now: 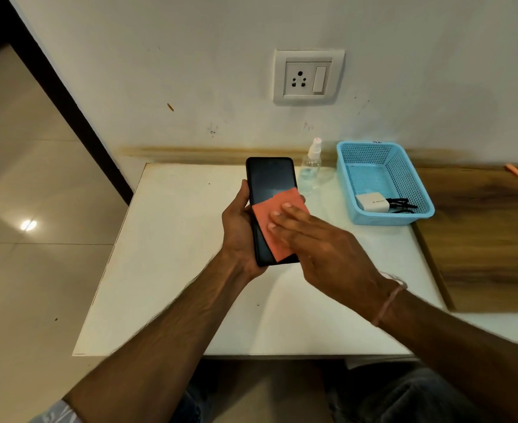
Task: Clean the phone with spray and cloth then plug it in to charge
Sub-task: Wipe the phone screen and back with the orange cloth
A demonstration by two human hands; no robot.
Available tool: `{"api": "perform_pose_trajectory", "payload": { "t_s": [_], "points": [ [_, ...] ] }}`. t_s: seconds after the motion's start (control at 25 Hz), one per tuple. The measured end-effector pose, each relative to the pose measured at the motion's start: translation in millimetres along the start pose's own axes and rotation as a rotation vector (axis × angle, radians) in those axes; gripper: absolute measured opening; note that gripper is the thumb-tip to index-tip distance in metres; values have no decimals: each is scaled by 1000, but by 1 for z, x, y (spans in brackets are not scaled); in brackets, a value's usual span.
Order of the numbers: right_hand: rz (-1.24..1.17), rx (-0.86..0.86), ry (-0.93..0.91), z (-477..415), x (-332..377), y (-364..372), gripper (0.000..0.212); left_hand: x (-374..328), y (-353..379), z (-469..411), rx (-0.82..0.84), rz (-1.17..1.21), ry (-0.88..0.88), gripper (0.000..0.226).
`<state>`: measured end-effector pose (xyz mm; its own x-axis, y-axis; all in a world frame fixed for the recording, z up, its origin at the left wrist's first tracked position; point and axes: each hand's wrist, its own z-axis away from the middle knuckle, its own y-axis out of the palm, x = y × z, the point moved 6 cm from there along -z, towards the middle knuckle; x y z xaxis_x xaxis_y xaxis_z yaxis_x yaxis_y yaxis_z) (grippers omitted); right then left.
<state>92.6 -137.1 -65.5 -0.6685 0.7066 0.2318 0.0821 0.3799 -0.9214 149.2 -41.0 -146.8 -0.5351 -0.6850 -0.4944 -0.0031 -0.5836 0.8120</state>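
Note:
A black phone (268,184) is held screen up above the white table (175,270). My left hand (239,230) grips it from the left side and underneath. An orange cloth (269,218) lies over the lower half of the screen. My right hand (315,245) presses the cloth onto the phone with straight fingers. A clear spray bottle (311,166) with a white nozzle stands behind the phone near the wall. A white charger (372,202) with a black cable (402,205) lies in the blue basket (373,151).
A white wall socket (308,77) with a switch is mounted above the table. A wooden board (489,227) lies to the right of the basket, with a small orange object (513,170) at its far edge. Tiled floor lies to the left.

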Motion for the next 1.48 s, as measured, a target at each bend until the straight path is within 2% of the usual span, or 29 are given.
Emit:
{"api": "perform_pose_trajectory", "payload": {
  "t_s": [0.16,0.28,0.48,0.6,0.68,0.72,0.84,0.92,1.0,1.08,1.12,1.16,1.2,1.24,1.28,1.32,1.36,1.4,1.48],
  "points": [
    [-79,-57,228,-32,-17,-4,40,2,-1,0,-78,-32,63,62],
    [-143,-91,322,-44,-12,0,35,1,-1,2,-62,-13,76,61],
    [-147,-77,200,-11,8,0,33,0,3,3,-35,-5,57,71],
    [-163,39,129,19,14,4,60,0,7,4,-11,10,14,78],
    [-78,148,40,32,17,6,71,1,10,5,1,28,4,81],
    [-13,164,-21,36,19,7,71,1,10,5,0,33,6,81],
    [165,47,-124,38,22,5,58,3,12,6,0,53,1,80],
    [93,-45,-55,34,19,7,51,3,12,6,-2,68,1,78],
    [15,-157,42,27,16,7,30,4,13,5,-9,77,2,76],
    [-16,-154,197,16,14,11,29,6,14,5,-16,76,-12,77],
    [-61,-94,275,11,13,18,34,7,14,5,-19,76,-23,79],
    [-62,-19,264,10,14,24,63,9,14,5,-19,73,-32,80],
    [-102,33,251,10,19,27,48,9,13,5,-19,66,-35,80],
    [-107,101,219,10,26,30,95,8,12,5,-17,63,-29,79],
    [-62,95,125,18,32,27,60,5,10,4,-16,68,-15,77],
    [-17,123,72,26,33,31,61,2,7,3,-15,75,-2,76],
    [38,30,-6,32,32,19,68,0,5,3,-17,76,7,76],
    [59,67,-11,32,20,17,71,0,4,2,-26,68,8,76],
    [24,-8,141,19,-2,1,64,4,2,1,-72,3,-9,74]
  ]
}}
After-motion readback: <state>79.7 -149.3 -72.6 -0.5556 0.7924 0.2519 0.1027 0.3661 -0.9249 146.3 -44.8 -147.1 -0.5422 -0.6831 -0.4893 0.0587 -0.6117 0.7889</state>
